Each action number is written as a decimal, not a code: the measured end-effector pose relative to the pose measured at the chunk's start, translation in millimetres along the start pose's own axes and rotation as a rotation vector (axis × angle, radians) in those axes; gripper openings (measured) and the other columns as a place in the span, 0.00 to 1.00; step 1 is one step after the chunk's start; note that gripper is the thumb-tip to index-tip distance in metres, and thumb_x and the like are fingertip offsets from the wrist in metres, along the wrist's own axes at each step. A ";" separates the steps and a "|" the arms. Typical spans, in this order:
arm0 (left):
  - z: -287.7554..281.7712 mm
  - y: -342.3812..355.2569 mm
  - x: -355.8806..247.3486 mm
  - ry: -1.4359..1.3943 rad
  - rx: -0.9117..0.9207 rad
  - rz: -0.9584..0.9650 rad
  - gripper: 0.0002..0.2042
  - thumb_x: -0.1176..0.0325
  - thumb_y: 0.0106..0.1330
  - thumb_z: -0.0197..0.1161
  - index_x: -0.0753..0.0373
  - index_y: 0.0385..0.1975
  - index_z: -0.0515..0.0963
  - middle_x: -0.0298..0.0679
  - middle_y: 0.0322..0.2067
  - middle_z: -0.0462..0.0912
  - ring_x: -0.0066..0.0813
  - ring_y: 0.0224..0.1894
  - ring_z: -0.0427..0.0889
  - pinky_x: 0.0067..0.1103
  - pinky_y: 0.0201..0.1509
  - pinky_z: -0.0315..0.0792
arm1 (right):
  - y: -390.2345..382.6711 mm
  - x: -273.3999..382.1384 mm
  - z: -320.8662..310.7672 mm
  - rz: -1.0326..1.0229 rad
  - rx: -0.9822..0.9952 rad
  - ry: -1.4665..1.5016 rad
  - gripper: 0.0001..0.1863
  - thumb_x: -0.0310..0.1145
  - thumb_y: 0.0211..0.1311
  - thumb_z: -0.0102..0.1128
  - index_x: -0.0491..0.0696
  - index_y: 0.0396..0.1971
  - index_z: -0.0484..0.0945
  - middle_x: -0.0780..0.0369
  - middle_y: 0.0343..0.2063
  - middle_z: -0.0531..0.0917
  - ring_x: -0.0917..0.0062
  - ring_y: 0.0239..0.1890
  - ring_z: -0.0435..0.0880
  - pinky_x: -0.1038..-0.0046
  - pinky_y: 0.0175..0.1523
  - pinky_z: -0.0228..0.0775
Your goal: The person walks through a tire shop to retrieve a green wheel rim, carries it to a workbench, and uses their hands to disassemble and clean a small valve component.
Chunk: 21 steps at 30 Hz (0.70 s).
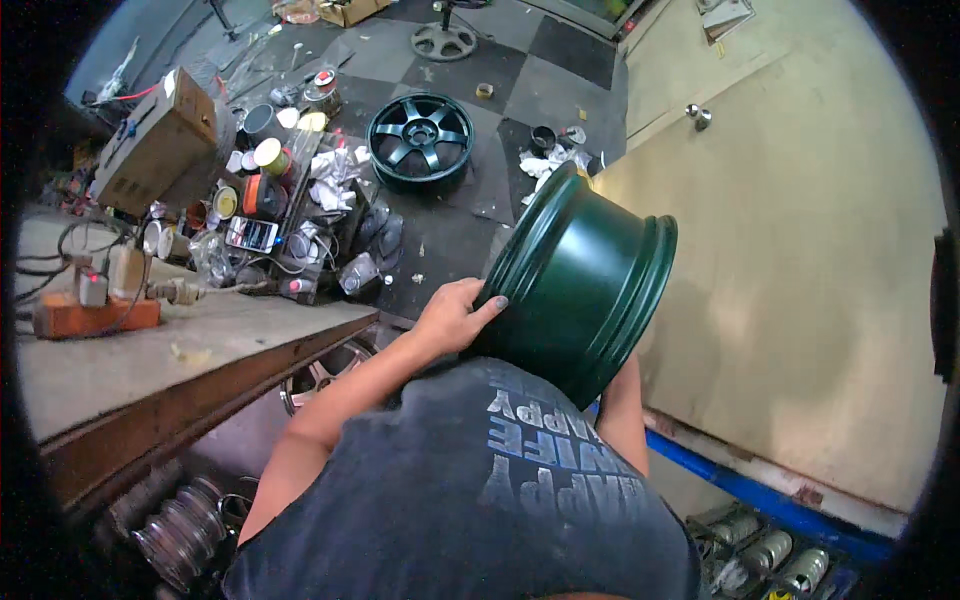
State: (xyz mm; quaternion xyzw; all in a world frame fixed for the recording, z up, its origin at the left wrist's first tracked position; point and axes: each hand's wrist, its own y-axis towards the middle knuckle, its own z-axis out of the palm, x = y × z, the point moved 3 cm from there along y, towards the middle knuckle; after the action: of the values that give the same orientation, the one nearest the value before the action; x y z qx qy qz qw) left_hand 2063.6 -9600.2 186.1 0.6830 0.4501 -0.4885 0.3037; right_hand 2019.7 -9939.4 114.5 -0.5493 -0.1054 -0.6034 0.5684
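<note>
A glossy dark green wheel rim [585, 275] is held up in front of my body, tilted on its side with its barrel facing me. My left hand [462, 318] grips its left edge, the thumb lying on the outer lip and the fingers out of sight behind it. My right forearm goes up behind the lower right of the barrel, which hides that hand. Farther off, a second wheel rim [420, 138], dark teal with several spokes, lies face up above the floor.
A cluttered low bench on the left carries cans, crumpled white paper [335, 180] and a phone [252, 234]. Nearer stands a worktop [215, 345] with an orange power block [100, 318]. A pale door [780, 200] with a round knob rises close on the right.
</note>
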 end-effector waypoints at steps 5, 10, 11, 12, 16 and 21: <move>-2.3 86.2 -6.7 0.130 -0.046 -0.032 0.16 0.58 0.66 0.58 0.67 0.39 0.79 0.53 0.32 0.79 0.53 0.37 0.77 0.38 0.43 0.70 | 89.5 25.7 32.7 0.036 0.078 -0.016 0.25 0.54 0.70 0.42 0.49 0.46 0.77 0.63 0.34 0.82 0.74 0.32 0.81 0.66 0.37 0.76; -2.1 187.8 -1.4 0.118 -0.106 -0.042 0.15 0.58 0.66 0.58 0.65 0.41 0.79 0.52 0.34 0.80 0.53 0.40 0.78 0.38 0.45 0.70 | 199.3 69.3 66.9 0.061 0.158 -0.043 0.25 0.54 0.70 0.42 0.49 0.45 0.77 0.63 0.34 0.82 0.74 0.32 0.81 0.66 0.37 0.76; -7.3 206.7 -6.6 0.139 -0.114 -0.102 0.15 0.58 0.66 0.58 0.65 0.41 0.79 0.52 0.34 0.80 0.53 0.40 0.78 0.38 0.45 0.70 | 223.3 80.4 79.9 0.076 0.186 -0.054 0.25 0.54 0.70 0.42 0.49 0.45 0.77 0.63 0.34 0.82 0.74 0.32 0.81 0.66 0.37 0.76; -11.9 226.0 -8.9 0.157 -0.122 -0.162 0.15 0.59 0.66 0.58 0.65 0.41 0.79 0.52 0.34 0.80 0.53 0.41 0.78 0.38 0.45 0.70 | 246.4 87.9 94.8 0.096 0.215 -0.062 0.25 0.54 0.70 0.42 0.49 0.45 0.77 0.63 0.34 0.82 0.74 0.32 0.81 0.66 0.37 0.76; -18.8 304.4 -11.6 0.168 -0.161 -0.175 0.15 0.59 0.67 0.58 0.66 0.42 0.79 0.53 0.34 0.80 0.53 0.40 0.79 0.37 0.45 0.71 | 327.9 126.5 134.4 0.138 0.288 -0.101 0.25 0.54 0.70 0.42 0.49 0.45 0.77 0.63 0.34 0.82 0.74 0.32 0.81 0.66 0.37 0.77; -35.2 399.3 -1.5 0.165 -0.322 -0.151 0.16 0.59 0.67 0.58 0.68 0.40 0.79 0.55 0.34 0.80 0.54 0.39 0.78 0.37 0.44 0.70 | 429.7 165.2 191.2 0.170 0.334 -0.128 0.25 0.54 0.70 0.42 0.49 0.45 0.77 0.63 0.34 0.82 0.74 0.32 0.81 0.66 0.37 0.77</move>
State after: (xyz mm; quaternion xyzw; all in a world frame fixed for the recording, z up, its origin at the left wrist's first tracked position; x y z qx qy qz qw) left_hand 2441.3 -9734.4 189.5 0.6278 0.5957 -0.3739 0.3336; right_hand 2509.2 -10032.4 101.7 -0.4916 -0.1932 -0.4911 0.6927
